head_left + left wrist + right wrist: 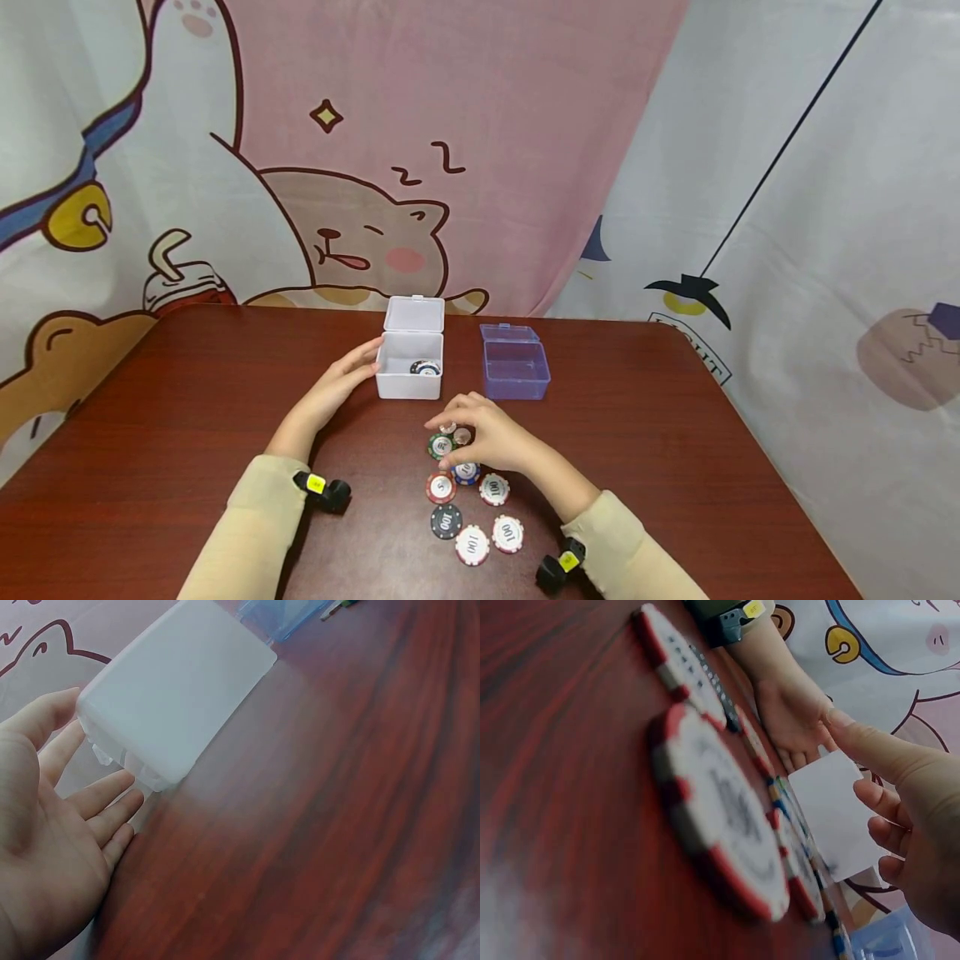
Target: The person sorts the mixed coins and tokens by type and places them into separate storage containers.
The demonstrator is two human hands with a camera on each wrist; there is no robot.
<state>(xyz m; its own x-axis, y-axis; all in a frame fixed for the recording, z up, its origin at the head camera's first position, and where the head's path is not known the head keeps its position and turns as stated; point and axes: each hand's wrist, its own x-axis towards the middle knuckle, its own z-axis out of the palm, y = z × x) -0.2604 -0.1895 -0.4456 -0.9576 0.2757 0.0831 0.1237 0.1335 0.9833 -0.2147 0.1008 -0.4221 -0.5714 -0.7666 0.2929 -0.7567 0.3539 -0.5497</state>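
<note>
An open-lidded white plastic box (408,387) stands on the table with a few poker chips (425,367) inside. My left hand (330,402) rests its extended fingers against the box's left side; the left wrist view shows the palm and spread fingers at the box (180,690). My right hand (487,432) hovers over the loose chips, thumb and fingers apart with nothing between them. Under it lie a green-edged chip (442,447), a blue-edged chip (466,475) and small clear pieces. Closer to me are a red-edged chip (441,487), a black chip (446,522) and several white chips (472,545).
A translucent blue-purple box (516,385) with its lid up stands right of the white one. The brown wooden table (637,433) ends at a printed curtain (540,150) behind both boxes.
</note>
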